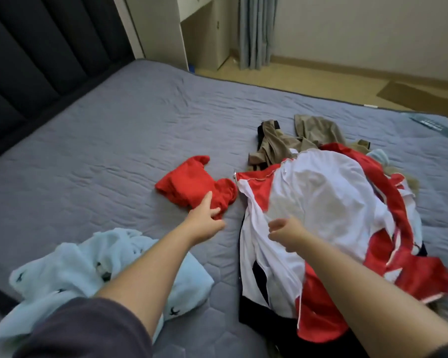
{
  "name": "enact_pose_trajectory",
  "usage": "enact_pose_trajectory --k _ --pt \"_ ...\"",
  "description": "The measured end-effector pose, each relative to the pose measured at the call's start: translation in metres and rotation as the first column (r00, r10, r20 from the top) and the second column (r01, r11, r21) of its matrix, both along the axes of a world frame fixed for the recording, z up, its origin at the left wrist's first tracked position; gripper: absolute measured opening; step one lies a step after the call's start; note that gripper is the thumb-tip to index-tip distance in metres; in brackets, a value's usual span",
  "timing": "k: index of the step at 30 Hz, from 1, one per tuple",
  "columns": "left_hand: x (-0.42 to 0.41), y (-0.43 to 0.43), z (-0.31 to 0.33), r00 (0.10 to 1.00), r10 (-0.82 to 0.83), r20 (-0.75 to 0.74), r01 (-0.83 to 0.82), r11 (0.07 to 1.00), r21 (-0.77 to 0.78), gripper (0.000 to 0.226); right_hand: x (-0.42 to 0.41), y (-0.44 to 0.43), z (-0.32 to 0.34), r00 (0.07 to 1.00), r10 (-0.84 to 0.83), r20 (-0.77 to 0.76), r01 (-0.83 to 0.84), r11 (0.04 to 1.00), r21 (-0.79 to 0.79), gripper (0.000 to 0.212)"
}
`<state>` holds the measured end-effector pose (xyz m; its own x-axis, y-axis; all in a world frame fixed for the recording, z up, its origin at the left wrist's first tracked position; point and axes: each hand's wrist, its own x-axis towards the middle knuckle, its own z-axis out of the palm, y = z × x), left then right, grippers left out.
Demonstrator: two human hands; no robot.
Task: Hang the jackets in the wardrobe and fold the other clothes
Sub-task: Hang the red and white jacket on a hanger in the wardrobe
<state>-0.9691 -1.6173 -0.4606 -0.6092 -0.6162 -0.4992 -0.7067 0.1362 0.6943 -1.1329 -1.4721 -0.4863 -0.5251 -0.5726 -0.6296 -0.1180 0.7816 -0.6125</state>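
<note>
A small red garment [192, 183] lies crumpled on the grey bed [101, 151]. My left hand [204, 220] reaches to its near edge, thumb on top and fingers curled at the cloth. A red and white jacket [321, 215] lies spread out to the right, lining up. My right hand [286, 232] hovers over its white lining with the fingers curled in; it looks blurred, and whether it holds cloth is unclear. A tan garment [282, 143] lies bunched behind the jacket. A pale blue fleece garment [70, 275] lies near my left arm.
A dark padded headboard [36, 60] stands on the left. Beyond the bed's far side are a white cabinet [199, 29], grey curtains [256, 29] and wooden floor with a piece of flat cardboard [422, 96].
</note>
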Motion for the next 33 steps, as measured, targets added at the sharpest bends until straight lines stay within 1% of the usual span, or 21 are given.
enact_pose_trajectory --k 4,8,11,13,14,15,16,18,19,20,21,22,23,24,26,27,29,30,31,32,33 --pt "-0.013 0.075 -0.035 0.971 -0.226 0.082 0.227 0.974 0.003 0.094 -0.007 0.07 -0.034 0.994 0.055 -0.097 -0.04 0.989 0.144 0.036" --pt "-0.033 0.142 -0.056 0.885 -0.434 0.171 0.446 0.895 -0.037 0.089 -0.009 0.148 -0.047 0.98 0.148 -0.13 -0.099 0.941 0.324 0.031" --pt "-0.049 0.181 -0.07 0.819 -0.534 0.209 0.556 0.829 -0.058 0.068 -0.011 0.185 -0.059 0.98 0.151 -0.128 -0.094 0.925 0.367 0.033" --pt "-0.056 0.201 -0.081 0.767 -0.577 0.28 0.624 0.773 -0.115 0.05 -0.008 0.202 -0.067 0.978 0.16 -0.137 -0.1 0.926 0.365 0.039" --pt "-0.058 0.21 -0.086 0.733 -0.594 0.332 0.661 0.737 -0.142 0.046 -0.006 0.211 -0.073 0.968 0.198 -0.154 -0.132 0.924 0.36 0.044" --pt "-0.059 0.218 -0.092 0.694 -0.611 0.382 0.699 0.698 -0.156 0.048 -0.003 0.219 -0.079 0.948 0.257 -0.188 -0.177 0.916 0.361 0.05" --pt "-0.059 0.225 -0.098 0.654 -0.629 0.421 0.736 0.657 -0.161 0.055 0.0 0.225 -0.083 0.907 0.347 -0.239 -0.238 0.89 0.388 0.054" --pt "-0.057 0.238 -0.109 0.586 -0.665 0.463 0.8 0.566 -0.201 0.074 0.003 0.235 -0.089 0.755 0.536 -0.378 -0.359 0.82 0.445 0.056" --pt "-0.056 0.243 -0.113 0.557 -0.679 0.478 0.826 0.511 -0.237 0.082 0.003 0.239 -0.092 0.711 0.557 -0.43 -0.381 0.819 0.43 0.055" --pt "-0.056 0.247 -0.118 0.527 -0.688 0.498 0.849 0.454 -0.271 0.087 0.002 0.241 -0.094 0.706 0.541 -0.458 -0.379 0.834 0.401 0.054" --pt "-0.057 0.251 -0.123 0.493 -0.694 0.525 0.87 0.396 -0.293 0.089 0.0 0.243 -0.096 0.739 0.492 -0.46 -0.35 0.864 0.362 0.052" --pt "-0.059 0.253 -0.127 0.461 -0.694 0.552 0.887 0.344 -0.308 0.086 -0.002 0.244 -0.096 0.784 0.429 -0.449 -0.304 0.896 0.324 0.048" --pt "-0.06 0.254 -0.13 0.444 -0.688 0.573 0.895 0.312 -0.319 0.079 -0.003 0.245 -0.097 0.812 0.374 -0.448 -0.261 0.919 0.295 0.043" --pt "-0.063 0.254 -0.134 0.444 -0.68 0.584 0.894 0.295 -0.337 0.07 -0.004 0.245 -0.098 0.813 0.353 -0.463 -0.24 0.928 0.286 0.038" --pt "-0.069 0.254 -0.14 0.444 -0.665 0.6 0.892 0.263 -0.369 0.053 -0.006 0.246 -0.101 0.771 0.373 -0.517 -0.25 0.923 0.293 0.03" --pt "-0.072 0.254 -0.143 0.429 -0.668 0.609 0.896 0.229 -0.38 0.048 -0.008 0.246 -0.101 0.749 0.387 -0.538 -0.26 0.918 0.299 0.028" --pt "-0.076 0.256 -0.148 0.384 -0.696 0.606 0.907 0.162 -0.388 0.047 -0.013 0.245 -0.1 0.713 0.408 -0.571 -0.277 0.911 0.305 0.026" --pt "-0.075 0.258 -0.151 0.381 -0.713 0.588 0.909 0.172 -0.381 0.056 -0.017 0.243 -0.099 0.695 0.419 -0.584 -0.285 0.907 0.311 0.026" --pt "-0.074 0.261 -0.152 0.388 -0.72 0.576 0.912 0.206 -0.356 0.07 -0.019 0.241 -0.097 0.679 0.429 -0.596 -0.293 0.903 0.315 0.026" --pt "-0.073 0.264 -0.153 0.401 -0.715 0.573 0.911 0.242 -0.335 0.077 -0.02 0.24 -0.094 0.669 0.436 -0.602 -0.303 0.899 0.315 0.025" --pt "-0.072 0.268 -0.153 0.438 -0.702 0.561 0.895 0.281 -0.346 0.069 -0.02 0.238 -0.092 0.661 0.446 -0.603 -0.314 0.895 0.316 0.025"
